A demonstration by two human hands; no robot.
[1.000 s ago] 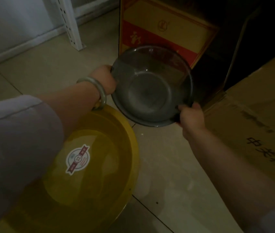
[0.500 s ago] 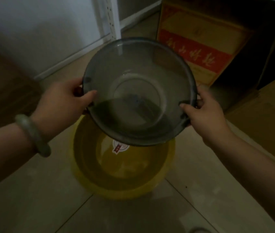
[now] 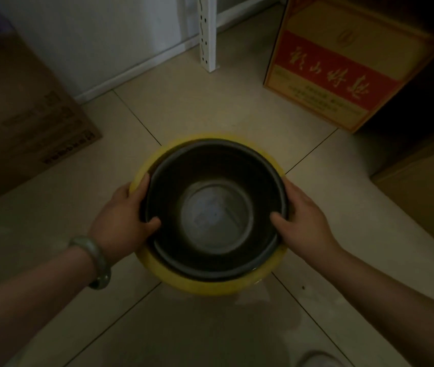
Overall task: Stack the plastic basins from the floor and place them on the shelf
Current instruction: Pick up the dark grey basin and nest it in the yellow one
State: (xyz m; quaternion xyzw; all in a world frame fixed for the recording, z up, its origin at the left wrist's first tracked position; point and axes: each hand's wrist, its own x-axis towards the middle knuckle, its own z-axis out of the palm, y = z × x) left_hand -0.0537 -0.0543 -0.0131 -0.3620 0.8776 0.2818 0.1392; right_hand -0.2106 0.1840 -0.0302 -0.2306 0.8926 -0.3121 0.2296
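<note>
While the smoky grey translucent plastic basin (image 3: 216,210) sat nested in the round yellow plastic basin (image 3: 205,283) | left hand (image 3: 120,221), right hand (image 3: 303,215): fingers clamped on opposite rims | judged light, stiff, slippery; lift by yellow rim.

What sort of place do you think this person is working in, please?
Probably a storeroom or storage corner: cardboard cartons stand on the tiled floor, a red-and-yellow printed box sits nearby, and a white slotted shelf post rises by the wall.

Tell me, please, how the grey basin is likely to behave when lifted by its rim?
The grey basin looks thin, translucent plastic, so probably light and slightly flexible. Nested in the yellow basin, it may drag that up. Left hand and right hand hold opposite rims, so tipping seems unlikely.
</note>
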